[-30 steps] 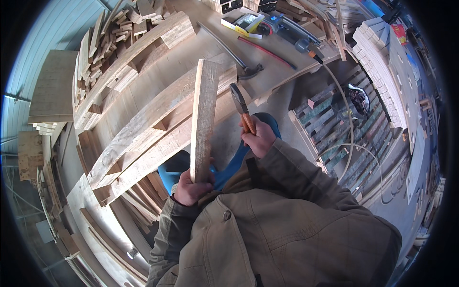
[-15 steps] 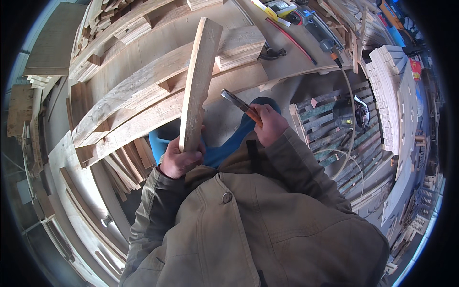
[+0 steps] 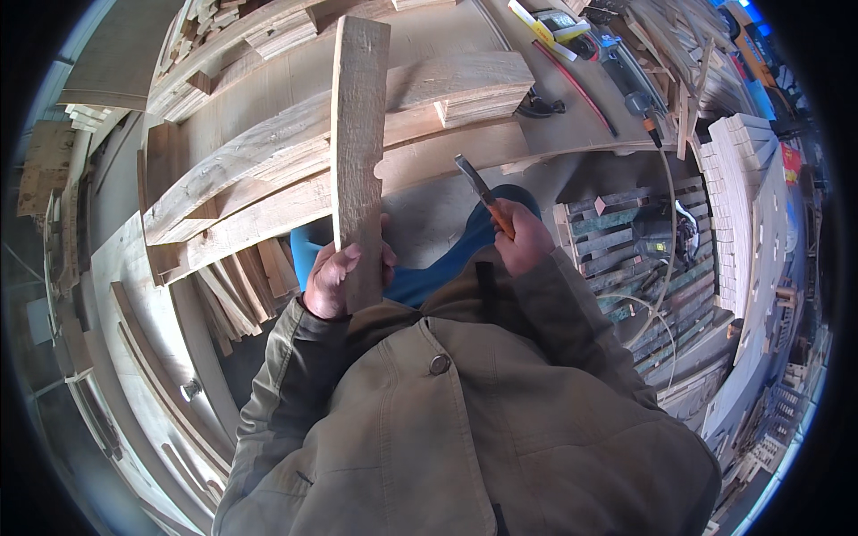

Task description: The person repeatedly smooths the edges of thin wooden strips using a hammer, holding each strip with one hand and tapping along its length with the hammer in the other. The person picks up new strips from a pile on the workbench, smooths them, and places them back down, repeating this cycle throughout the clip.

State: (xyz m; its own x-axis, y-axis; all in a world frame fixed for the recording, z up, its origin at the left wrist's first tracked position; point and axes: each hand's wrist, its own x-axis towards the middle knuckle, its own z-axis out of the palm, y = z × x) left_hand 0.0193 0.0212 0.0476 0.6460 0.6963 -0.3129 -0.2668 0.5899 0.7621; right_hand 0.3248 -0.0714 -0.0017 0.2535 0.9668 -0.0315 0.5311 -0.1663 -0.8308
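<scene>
— What has the left hand (image 3: pixel 338 279) got?
— It is closed round the lower end of a rough plank (image 3: pixel 358 152), which stands upright in front of the workbench (image 3: pixel 429 40); the plank's top reaches over the bench's stacked boards (image 3: pixel 268 179).
— And right of the plank?
— The right hand (image 3: pixel 523 243) is clenched on a hammer (image 3: pixel 481 191) by its orange handle; its head points toward the bench, apart from the plank.
</scene>
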